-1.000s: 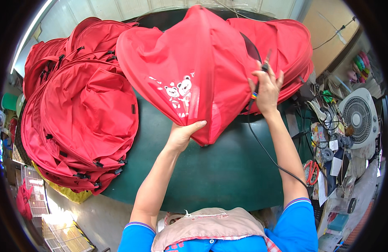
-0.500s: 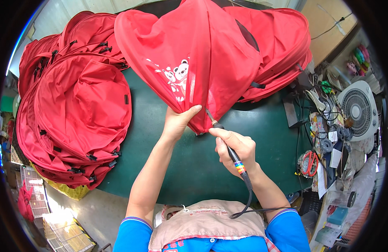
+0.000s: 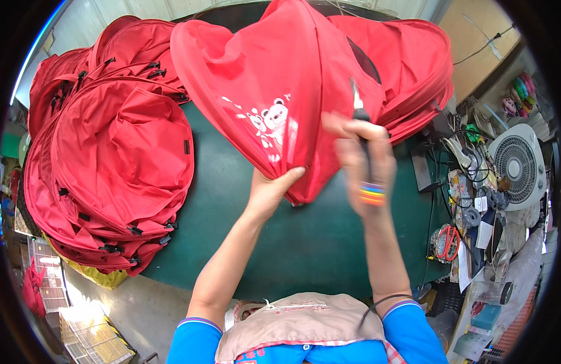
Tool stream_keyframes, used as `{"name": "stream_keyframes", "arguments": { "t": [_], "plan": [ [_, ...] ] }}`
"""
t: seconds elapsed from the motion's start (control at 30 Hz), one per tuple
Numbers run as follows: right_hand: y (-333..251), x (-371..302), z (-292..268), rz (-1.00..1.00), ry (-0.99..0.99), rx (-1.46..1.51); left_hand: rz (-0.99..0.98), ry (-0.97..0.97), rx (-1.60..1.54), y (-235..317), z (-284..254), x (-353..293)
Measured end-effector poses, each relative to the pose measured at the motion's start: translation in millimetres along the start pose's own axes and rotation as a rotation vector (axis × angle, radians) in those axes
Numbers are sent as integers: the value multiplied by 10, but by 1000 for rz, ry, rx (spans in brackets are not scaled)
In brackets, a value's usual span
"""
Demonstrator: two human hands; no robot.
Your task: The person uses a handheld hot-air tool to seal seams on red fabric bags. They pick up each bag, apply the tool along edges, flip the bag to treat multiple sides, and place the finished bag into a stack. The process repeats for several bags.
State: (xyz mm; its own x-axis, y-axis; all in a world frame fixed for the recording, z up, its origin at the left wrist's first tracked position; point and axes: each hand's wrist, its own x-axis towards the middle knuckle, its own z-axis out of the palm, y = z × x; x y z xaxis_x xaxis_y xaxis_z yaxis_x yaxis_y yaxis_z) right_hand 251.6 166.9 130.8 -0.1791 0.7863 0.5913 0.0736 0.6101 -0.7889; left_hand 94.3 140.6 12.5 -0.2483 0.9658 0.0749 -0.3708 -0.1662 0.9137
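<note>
A red fabric canopy [image 3: 244,73] with a printed white bear picture stands tilted over the green table, its pointed lower corner toward me. My left hand [image 3: 269,193] grips that corner from the left, thumb laid on the fabric and the other fingers hidden behind it. In my right hand [image 3: 365,158], smeared by motion, is a corded soldering iron [image 3: 360,113] with a dark handle, a thin metal tip pointing away from me and a rainbow-striped band near the wrist. The iron is above the canopy's right side; whether the tip touches fabric I cannot tell.
Stacked red canopies [image 3: 110,164] with black clips cover the left side of the green table [image 3: 232,242]. Another red canopy [image 3: 408,73] lies behind on the right. A cluttered side shelf holds a white fan [image 3: 516,167], red-handled scissors [image 3: 451,242] and cables.
My right hand has lifted the soldering iron from the canopy's lower corner, up and to the right. The canopy and my left hand have shifted slightly right and toward me.
</note>
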Motion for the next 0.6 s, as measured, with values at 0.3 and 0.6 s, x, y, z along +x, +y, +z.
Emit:
{"name": "stream_keyframes", "arguments": {
  "t": [0.3,0.6],
  "plan": [
    [1183,-95,23,-378,221,-596,86,363,-151,288,-228,-233],
    [129,-1050,115,-33,-153,-70,63,42,277,445,-286,185]
  ]
}}
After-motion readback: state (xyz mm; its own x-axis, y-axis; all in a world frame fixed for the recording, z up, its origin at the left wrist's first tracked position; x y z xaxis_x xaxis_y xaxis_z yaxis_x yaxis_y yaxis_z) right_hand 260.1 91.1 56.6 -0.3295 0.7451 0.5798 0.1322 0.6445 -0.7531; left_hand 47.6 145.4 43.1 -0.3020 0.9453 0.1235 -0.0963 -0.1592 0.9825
